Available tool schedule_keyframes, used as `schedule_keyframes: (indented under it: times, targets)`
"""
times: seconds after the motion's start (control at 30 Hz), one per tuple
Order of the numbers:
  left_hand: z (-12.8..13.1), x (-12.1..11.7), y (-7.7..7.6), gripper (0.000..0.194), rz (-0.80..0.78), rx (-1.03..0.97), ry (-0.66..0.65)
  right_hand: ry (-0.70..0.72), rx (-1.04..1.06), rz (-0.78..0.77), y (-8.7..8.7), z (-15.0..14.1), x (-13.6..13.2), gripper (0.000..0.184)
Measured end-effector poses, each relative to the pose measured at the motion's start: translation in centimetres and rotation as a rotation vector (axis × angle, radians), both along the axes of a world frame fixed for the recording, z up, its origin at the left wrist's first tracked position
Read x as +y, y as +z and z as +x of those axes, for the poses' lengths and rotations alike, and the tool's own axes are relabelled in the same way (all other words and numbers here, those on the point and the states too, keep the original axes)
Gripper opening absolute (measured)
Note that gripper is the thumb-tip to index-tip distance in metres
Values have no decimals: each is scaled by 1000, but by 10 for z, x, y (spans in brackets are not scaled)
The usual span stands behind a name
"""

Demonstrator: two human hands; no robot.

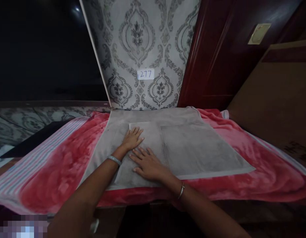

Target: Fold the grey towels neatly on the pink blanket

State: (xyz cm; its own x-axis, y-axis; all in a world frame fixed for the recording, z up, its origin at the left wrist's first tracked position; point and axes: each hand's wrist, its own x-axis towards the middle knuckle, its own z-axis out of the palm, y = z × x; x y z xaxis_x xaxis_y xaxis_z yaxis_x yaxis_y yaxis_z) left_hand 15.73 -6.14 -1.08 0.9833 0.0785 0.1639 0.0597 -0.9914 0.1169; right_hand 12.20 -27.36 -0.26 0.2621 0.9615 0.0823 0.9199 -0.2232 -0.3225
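A grey cloth (197,150) lies spread out over a red blanket (68,158). On its left half is a paler rectangular layer with a squared corner and edge lines; I cannot tell whether it is a fold or a separate piece. My left hand (133,138) rests flat on this paler area, fingers apart and pointing away. Just nearer and to the right, my right hand (149,165) also presses flat on the grey cloth with spread fingers. Neither hand holds anything. A band circles my left wrist and a thin bracelet my right.
Patterned wallpaper with a paper label (145,74) reading 277 rises behind the cloth. A large dark screen (44,49) stands at the left. At the right are a dark red wooden panel (212,49) and a cardboard box (279,105). Striped fabric (51,148) edges the blanket.
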Motion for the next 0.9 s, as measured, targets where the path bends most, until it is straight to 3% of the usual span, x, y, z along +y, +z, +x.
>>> schedule_keyframes:
  times: [0.17, 0.33, 0.43, 0.67, 0.9]
  targets:
    - [-5, -1, -2, 66, -8, -19, 51, 38, 52, -12, -2, -7, -9, 66]
    - [-2, -3, 14, 68, 14, 58, 37, 157, 121, -21, 13, 0, -16, 64]
    - [3, -1, 22, 67, 62, 41, 11, 109, 126, -2, 21, 9, -13, 55]
    - [8, 3, 12, 70, -27, 109, 20, 70, 84, -34, 1, 7, -7, 71]
    - [23, -1, 19, 71, 42, 52, 4, 73, 129, -32, -3, 9, -7, 71]
